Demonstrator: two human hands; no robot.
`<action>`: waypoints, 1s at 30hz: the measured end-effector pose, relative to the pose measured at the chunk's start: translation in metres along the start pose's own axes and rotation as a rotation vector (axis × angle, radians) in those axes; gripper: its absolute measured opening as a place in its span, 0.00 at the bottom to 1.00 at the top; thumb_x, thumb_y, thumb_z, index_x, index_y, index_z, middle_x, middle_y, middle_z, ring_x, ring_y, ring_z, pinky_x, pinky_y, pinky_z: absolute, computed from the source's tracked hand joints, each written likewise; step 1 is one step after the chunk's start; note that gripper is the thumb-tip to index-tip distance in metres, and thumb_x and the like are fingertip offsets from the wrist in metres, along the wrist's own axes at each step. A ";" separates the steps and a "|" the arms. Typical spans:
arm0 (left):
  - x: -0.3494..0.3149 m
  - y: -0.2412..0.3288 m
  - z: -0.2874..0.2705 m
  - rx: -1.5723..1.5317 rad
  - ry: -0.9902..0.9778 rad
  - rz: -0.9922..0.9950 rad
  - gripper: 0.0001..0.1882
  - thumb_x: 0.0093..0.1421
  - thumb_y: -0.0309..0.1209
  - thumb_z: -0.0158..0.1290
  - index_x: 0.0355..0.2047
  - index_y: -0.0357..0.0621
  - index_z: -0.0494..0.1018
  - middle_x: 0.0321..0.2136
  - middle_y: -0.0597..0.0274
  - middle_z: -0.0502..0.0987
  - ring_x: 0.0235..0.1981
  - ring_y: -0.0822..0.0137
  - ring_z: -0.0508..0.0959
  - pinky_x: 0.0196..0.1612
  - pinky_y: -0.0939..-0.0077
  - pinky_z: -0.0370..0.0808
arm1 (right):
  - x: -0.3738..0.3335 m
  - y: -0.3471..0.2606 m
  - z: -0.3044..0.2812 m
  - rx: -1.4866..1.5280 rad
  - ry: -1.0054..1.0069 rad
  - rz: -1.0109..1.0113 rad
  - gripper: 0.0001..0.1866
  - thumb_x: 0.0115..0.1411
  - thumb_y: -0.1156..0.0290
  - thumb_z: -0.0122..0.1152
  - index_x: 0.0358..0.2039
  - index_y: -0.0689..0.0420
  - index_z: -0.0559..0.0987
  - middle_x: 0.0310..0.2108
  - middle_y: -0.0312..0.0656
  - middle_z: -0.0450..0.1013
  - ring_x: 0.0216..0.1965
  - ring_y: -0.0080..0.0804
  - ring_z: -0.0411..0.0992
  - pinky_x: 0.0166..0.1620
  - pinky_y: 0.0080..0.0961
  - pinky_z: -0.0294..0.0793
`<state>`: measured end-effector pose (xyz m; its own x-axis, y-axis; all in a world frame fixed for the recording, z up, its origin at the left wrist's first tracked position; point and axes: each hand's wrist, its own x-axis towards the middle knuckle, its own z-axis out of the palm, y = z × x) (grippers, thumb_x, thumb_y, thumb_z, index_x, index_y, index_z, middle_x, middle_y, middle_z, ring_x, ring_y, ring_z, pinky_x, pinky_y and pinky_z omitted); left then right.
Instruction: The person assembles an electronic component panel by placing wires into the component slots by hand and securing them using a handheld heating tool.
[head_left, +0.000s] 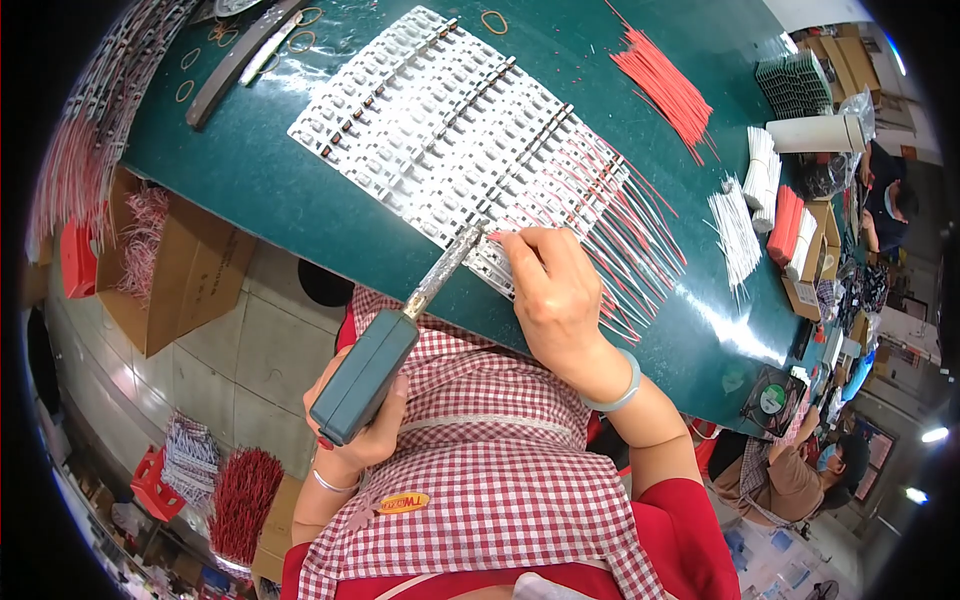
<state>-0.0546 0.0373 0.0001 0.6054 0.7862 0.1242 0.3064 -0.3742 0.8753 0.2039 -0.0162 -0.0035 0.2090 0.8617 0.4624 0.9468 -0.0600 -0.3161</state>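
Note:
My left hand (pixel 375 425) is wrapped round the dark green grip of a soldering gun (pixel 365 375). Its long metal barrel slants up and right, and the tip meets the near edge of a panel of white circuit boards (pixel 425 120). Beside that tip, the fingers of my right hand (pixel 560 290) pinch the end of a thin red wire against the panel; most of that wire is hidden by the hand. Red and white wires (pixel 630 265) fan out from the panel's right-hand part toward the right. Dark strips run across the panel between rows of boards.
On the green table (pixel 230 170) lie loose red wires (pixel 665 90), white wire bundles (pixel 735 235), rubber bands (pixel 494 22) and a dark bar (pixel 235 70). A small fan (pixel 770 400) stands at the right edge. Wired strips hang at far left above a cardboard box (pixel 190 260). Other people sit at right.

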 end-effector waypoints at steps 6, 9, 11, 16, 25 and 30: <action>-0.002 0.001 -0.002 -0.007 -0.004 -0.024 0.15 0.49 0.19 0.64 0.39 0.29 0.81 0.36 0.46 0.83 0.33 0.57 0.85 0.37 0.72 0.82 | -0.002 -0.004 0.000 0.003 0.055 0.026 0.17 0.46 0.86 0.68 0.39 0.61 0.83 0.31 0.40 0.73 0.31 0.36 0.72 0.31 0.31 0.73; -0.005 -0.001 -0.003 -0.007 -0.009 -0.032 0.15 0.49 0.19 0.65 0.39 0.29 0.81 0.36 0.46 0.83 0.33 0.57 0.85 0.38 0.71 0.82 | -0.005 -0.006 -0.002 0.028 0.057 -0.005 0.13 0.48 0.81 0.66 0.38 0.65 0.81 0.32 0.41 0.72 0.31 0.36 0.70 0.32 0.30 0.71; -0.010 -0.003 -0.002 -0.009 -0.011 -0.056 0.16 0.49 0.19 0.65 0.39 0.29 0.81 0.36 0.47 0.83 0.34 0.57 0.85 0.38 0.71 0.82 | -0.005 -0.007 -0.002 0.033 0.053 -0.013 0.13 0.49 0.81 0.67 0.38 0.64 0.81 0.31 0.41 0.73 0.31 0.36 0.70 0.30 0.30 0.71; -0.006 0.000 -0.002 0.013 -0.018 -0.046 0.15 0.49 0.19 0.64 0.39 0.29 0.81 0.37 0.47 0.83 0.34 0.55 0.85 0.39 0.71 0.82 | -0.007 -0.007 0.001 0.024 0.060 -0.009 0.13 0.49 0.81 0.67 0.38 0.64 0.82 0.32 0.41 0.72 0.31 0.35 0.70 0.30 0.29 0.71; 0.003 0.010 -0.003 -0.012 -0.059 -0.085 0.12 0.49 0.18 0.63 0.37 0.30 0.80 0.37 0.47 0.82 0.34 0.56 0.85 0.38 0.71 0.82 | -0.005 -0.010 0.000 0.021 0.035 -0.008 0.14 0.49 0.82 0.65 0.39 0.66 0.82 0.32 0.42 0.72 0.32 0.36 0.70 0.32 0.30 0.72; 0.013 0.017 -0.002 0.087 -0.047 0.034 0.11 0.48 0.18 0.62 0.34 0.31 0.79 0.34 0.49 0.81 0.30 0.56 0.83 0.34 0.72 0.80 | -0.005 -0.010 -0.001 0.012 0.016 -0.017 0.15 0.48 0.82 0.63 0.39 0.67 0.81 0.33 0.43 0.72 0.33 0.37 0.70 0.33 0.30 0.72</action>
<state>-0.0430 0.0426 0.0175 0.6495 0.7494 0.1290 0.3467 -0.4428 0.8269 0.1937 -0.0202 -0.0021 0.1968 0.8542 0.4813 0.9473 -0.0392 -0.3178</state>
